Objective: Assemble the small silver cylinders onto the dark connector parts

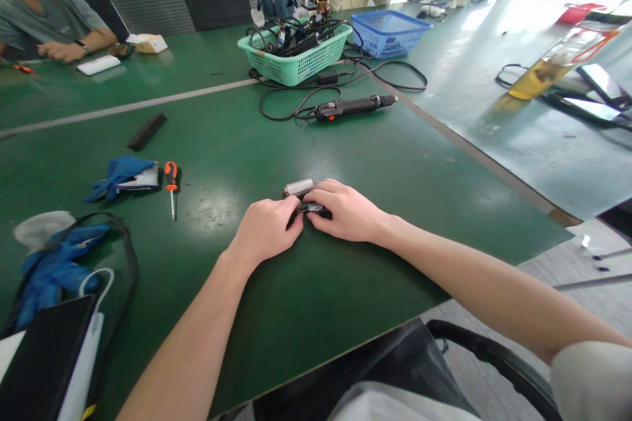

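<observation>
My left hand (268, 229) and my right hand (346, 212) meet over the green table (316, 296), fingers closed from either side on a small dark part (316, 209). Fingers cover much of that part, so its exact kind is hidden. Just beyond the fingertips lies a silver cylinder (299, 187), close to my right index finger. To the left, an orange-and-black screwdriver (171, 185) rests on the tabletop. Farther back lies a black electric screwdriver (354, 107) with its cable.
A green basket (296, 69) of dark tools and cables stands at the back beside a blue basket (388, 39). Blue gloves (123, 177) and a black bar (147, 131) lie left. A tablet-like device (47, 358) is near left; a bottle (543, 72) is right. Several people sit around.
</observation>
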{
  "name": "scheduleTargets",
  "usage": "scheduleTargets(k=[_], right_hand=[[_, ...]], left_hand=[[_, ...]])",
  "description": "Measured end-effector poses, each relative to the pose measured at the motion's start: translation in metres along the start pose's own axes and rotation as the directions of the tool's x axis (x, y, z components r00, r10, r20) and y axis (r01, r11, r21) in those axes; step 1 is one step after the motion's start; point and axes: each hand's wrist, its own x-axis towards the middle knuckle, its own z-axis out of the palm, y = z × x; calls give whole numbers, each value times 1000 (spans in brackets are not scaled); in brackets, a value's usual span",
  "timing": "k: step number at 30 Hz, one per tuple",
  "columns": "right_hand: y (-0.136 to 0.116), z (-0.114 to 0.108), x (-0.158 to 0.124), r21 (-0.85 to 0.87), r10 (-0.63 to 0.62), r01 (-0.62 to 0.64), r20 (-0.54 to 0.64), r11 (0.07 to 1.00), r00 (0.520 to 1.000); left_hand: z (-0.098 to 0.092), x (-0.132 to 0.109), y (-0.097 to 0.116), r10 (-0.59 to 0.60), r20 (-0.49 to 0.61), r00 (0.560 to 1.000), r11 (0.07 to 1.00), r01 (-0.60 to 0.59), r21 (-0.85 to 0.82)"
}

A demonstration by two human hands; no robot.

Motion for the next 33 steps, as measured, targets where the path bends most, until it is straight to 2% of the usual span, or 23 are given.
scheduleTargets(k=[33], right_hand=[[1, 0, 0, 2, 3, -3, 0, 1000, 1000]], left_hand=[[2, 1, 0, -4, 7, 1000, 1000, 4, 19]])
